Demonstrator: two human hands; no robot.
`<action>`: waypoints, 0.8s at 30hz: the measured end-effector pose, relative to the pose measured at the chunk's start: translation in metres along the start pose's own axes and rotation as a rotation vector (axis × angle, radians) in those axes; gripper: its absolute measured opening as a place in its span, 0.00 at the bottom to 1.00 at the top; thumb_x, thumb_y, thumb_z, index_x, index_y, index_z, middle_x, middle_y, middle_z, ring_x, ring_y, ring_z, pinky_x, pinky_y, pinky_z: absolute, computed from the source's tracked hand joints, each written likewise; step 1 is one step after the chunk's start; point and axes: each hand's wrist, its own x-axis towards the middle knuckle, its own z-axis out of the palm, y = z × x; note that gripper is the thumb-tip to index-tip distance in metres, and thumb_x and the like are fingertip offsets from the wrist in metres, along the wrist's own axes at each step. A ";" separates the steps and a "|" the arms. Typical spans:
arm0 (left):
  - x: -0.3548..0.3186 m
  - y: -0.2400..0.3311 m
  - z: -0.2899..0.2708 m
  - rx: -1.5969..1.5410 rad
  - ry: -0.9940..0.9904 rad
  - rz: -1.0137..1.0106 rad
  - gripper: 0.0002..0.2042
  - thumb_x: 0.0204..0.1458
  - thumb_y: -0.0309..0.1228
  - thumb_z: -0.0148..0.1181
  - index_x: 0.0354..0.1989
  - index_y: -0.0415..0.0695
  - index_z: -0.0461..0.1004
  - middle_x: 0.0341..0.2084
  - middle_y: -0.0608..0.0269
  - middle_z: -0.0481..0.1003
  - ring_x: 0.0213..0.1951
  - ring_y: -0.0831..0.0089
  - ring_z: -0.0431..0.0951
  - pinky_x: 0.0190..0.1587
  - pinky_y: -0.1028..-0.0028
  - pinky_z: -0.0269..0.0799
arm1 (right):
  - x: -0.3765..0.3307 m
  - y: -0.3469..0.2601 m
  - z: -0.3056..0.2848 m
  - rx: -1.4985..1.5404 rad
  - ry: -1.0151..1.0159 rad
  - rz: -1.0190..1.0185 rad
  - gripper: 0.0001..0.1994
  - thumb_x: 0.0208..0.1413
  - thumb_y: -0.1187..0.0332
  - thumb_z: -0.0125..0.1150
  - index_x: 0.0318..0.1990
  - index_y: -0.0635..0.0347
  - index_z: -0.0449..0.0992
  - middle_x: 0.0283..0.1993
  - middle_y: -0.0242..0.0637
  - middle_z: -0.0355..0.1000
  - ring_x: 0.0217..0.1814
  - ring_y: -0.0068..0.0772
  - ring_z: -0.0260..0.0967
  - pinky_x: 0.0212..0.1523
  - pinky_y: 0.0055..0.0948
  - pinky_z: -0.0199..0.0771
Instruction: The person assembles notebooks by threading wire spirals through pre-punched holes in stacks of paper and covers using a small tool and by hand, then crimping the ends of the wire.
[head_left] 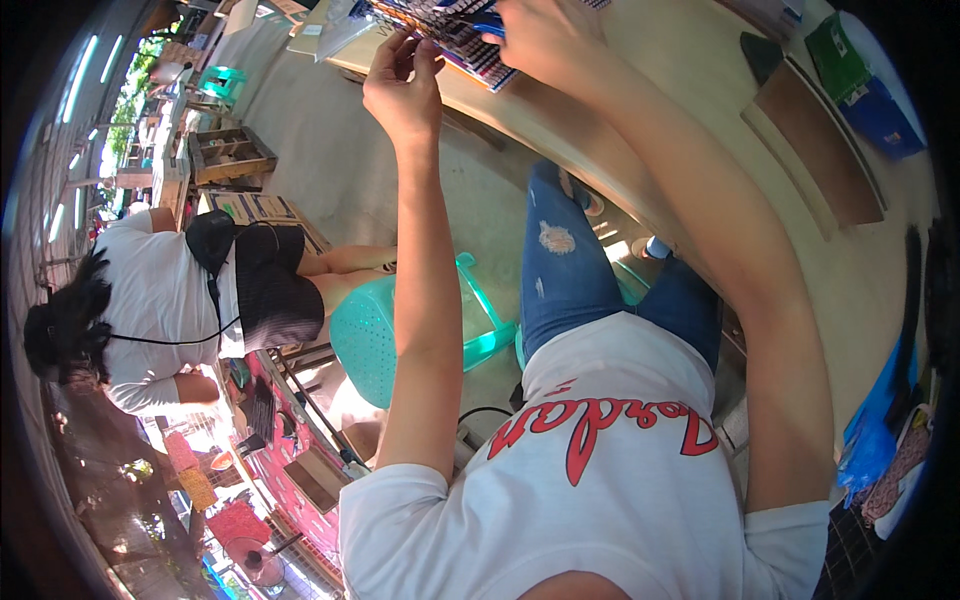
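At the top edge, a stack of patterned sheets (pixel 492 72), striped in dark blue, white and orange, lies on the table's near edge. My left hand (pixel 408 92) is raised at its left side, thumb and fingers pinched at the sheet's border. My right hand (pixel 548 38) lies over the stack's right part, closed on what look like blue-handled scissors (pixel 489 36). Their dark blades run left across the pattern, and my fingers cover most of the handle.
The pale table (pixel 690 90) bears a brown board (pixel 815 145) and a green-and-blue box (pixel 865 85) on the right. A teal plastic stool (pixel 368 335) stands left of my legs. Another person in a white shirt (pixel 150 300) bends at the left. A wooden crate (pixel 232 155) sits beyond.
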 end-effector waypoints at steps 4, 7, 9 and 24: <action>0.001 0.007 -0.004 0.019 -0.054 0.018 0.13 0.57 0.20 0.60 0.50 0.30 0.75 0.38 0.50 0.80 0.37 0.71 0.83 0.40 0.72 0.84 | -0.011 0.001 0.019 -0.018 0.409 -0.033 0.15 0.49 0.58 0.64 0.32 0.63 0.79 0.32 0.50 0.76 0.36 0.52 0.77 0.40 0.49 0.76; 0.000 0.007 -0.009 0.033 -0.038 0.002 0.12 0.57 0.20 0.59 0.50 0.30 0.75 0.36 0.53 0.80 0.37 0.72 0.82 0.41 0.73 0.84 | -0.011 -0.008 0.019 -0.044 0.426 -0.039 0.17 0.49 0.58 0.65 0.36 0.65 0.77 0.35 0.52 0.75 0.38 0.53 0.76 0.41 0.49 0.75; -0.001 0.007 -0.009 0.030 -0.031 0.001 0.12 0.58 0.20 0.59 0.49 0.30 0.76 0.36 0.54 0.80 0.36 0.72 0.83 0.41 0.73 0.84 | -0.010 -0.012 0.018 -0.026 0.342 -0.027 0.19 0.48 0.58 0.66 0.39 0.66 0.77 0.36 0.53 0.76 0.39 0.53 0.76 0.41 0.51 0.75; -0.020 0.009 -0.016 -0.108 -0.028 -0.118 0.12 0.59 0.22 0.59 0.48 0.27 0.75 0.37 0.55 0.79 0.35 0.73 0.81 0.41 0.74 0.83 | -0.029 0.007 0.024 0.028 0.307 -0.025 0.18 0.52 0.56 0.67 0.42 0.61 0.78 0.32 0.49 0.77 0.35 0.54 0.76 0.35 0.49 0.75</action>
